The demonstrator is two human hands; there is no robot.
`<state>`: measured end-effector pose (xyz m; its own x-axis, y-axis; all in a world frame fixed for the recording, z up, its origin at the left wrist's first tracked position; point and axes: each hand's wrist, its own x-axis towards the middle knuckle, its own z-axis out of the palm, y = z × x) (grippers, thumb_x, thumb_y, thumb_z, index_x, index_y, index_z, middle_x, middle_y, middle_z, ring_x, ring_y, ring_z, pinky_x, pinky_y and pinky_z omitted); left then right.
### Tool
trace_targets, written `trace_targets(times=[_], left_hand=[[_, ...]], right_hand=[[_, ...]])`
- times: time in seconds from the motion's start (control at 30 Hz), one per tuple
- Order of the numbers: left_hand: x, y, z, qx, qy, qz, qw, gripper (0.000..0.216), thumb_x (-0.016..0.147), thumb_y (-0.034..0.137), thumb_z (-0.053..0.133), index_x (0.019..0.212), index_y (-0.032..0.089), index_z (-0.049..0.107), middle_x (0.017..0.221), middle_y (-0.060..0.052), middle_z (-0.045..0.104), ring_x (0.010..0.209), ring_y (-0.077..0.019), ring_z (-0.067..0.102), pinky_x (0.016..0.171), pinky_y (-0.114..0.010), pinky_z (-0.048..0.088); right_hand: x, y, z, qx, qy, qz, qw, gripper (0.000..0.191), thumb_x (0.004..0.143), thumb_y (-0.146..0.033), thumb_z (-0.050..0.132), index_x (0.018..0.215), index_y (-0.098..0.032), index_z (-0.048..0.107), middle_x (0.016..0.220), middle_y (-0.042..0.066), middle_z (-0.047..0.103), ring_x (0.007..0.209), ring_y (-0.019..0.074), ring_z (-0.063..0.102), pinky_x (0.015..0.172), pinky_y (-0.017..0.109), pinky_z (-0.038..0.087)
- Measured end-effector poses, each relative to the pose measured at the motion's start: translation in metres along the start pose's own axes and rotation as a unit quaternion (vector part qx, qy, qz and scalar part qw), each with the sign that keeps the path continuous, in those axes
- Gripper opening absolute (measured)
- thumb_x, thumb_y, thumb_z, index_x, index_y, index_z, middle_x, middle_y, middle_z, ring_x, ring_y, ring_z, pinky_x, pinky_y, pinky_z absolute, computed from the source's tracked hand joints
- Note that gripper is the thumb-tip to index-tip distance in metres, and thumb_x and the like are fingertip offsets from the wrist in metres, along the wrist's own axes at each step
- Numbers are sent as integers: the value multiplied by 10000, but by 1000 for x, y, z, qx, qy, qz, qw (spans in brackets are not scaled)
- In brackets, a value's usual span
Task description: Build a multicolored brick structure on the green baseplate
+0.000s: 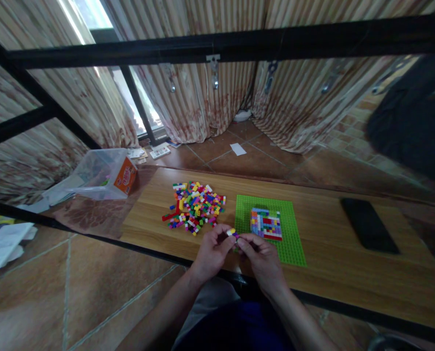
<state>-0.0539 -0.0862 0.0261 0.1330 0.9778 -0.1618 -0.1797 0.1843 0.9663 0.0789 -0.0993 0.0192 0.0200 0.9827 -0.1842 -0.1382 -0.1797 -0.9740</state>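
Near the table's front edge, my left hand (214,247) and my right hand (260,257) meet, both closed in a pinch on a few small toy bricks (232,233). White, yellow and purple show between the fingertips; the rest of the bricks is covered by my fingers. Just beyond my right hand lies a green baseplate (295,243). On it stands a low, blocky build of many-coloured bricks (266,224), with red in its middle and along its near edge. A loose heap of mixed bricks (199,207) spreads over the table beyond my left hand.
The wooden table (327,263) runs across the view. A black phone-like slab (369,225) lies at its right. On the floor to the left is a clear plastic box (100,168) with an orange label. A black metal bar (217,46) crosses above, before striped curtains (188,102).
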Motion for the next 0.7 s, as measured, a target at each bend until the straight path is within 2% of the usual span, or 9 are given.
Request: trace_targets(times=[0.23, 0.33, 0.37, 0.43, 0.47, 0.57, 0.7], left_hand=[[0, -2, -1, 12, -23, -8, 1000, 197, 775, 333, 674, 782, 155, 590, 624, 28, 557, 597, -105, 508, 588, -222, 417], [3, -11, -6, 20, -8, -12, 1000, 207, 777, 344, 671, 793, 160, 578, 606, 37, 535, 578, -103, 486, 577, -222, 402], [4, -16, -8, 28, 0, -12, 1000, 205, 779, 342, 669, 784, 161, 573, 604, 38, 527, 573, -100, 476, 571, -220, 392], [6, -23, -12, 41, 14, -7, 999, 200, 785, 336, 665, 768, 163, 568, 606, 42, 511, 566, -94, 456, 560, -214, 374], [6, -27, -14, 43, 18, -4, 999, 198, 788, 336, 663, 765, 164, 568, 611, 43, 506, 565, -92, 449, 556, -212, 367], [5, -33, -17, 41, 12, -4, 999, 197, 802, 345, 660, 791, 168, 577, 628, 40, 514, 576, -94, 454, 556, -211, 370], [5, -34, -16, 28, 6, -11, 1000, 212, 800, 352, 678, 806, 166, 576, 642, 35, 538, 590, -95, 478, 567, -210, 387]], right_hand=[[-3, 5, -11, -4, 4, 30, 1000, 252, 747, -451, 702, 799, -208, 743, 636, 13, 665, 554, 128, 565, 492, 245, 467], [7, 3, -34, -85, 64, -39, 994, 260, 765, -455, 687, 859, -223, 756, 667, 19, 671, 576, 147, 582, 536, 285, 496], [11, 0, -44, -129, 88, -85, 984, 250, 783, -448, 671, 869, -231, 759, 723, 29, 686, 619, 155, 599, 582, 303, 510], [23, -6, -64, -232, 113, -192, 947, 222, 805, -419, 654, 872, -237, 763, 904, 59, 710, 832, 194, 641, 775, 359, 522], [29, -9, -73, -280, 116, -217, 928, 225, 817, -415, 641, 890, -242, 765, 930, 63, 706, 881, 205, 639, 820, 373, 512], [45, -16, -87, -364, 123, -231, 894, 249, 844, -426, 601, 894, -248, 768, 962, 67, 685, 880, 207, 629, 827, 378, 502], [65, -15, -84, -414, 99, -248, 870, 257, 852, -449, 582, 854, -276, 772, 1003, 69, 660, 948, 228, 594, 873, 412, 474]])
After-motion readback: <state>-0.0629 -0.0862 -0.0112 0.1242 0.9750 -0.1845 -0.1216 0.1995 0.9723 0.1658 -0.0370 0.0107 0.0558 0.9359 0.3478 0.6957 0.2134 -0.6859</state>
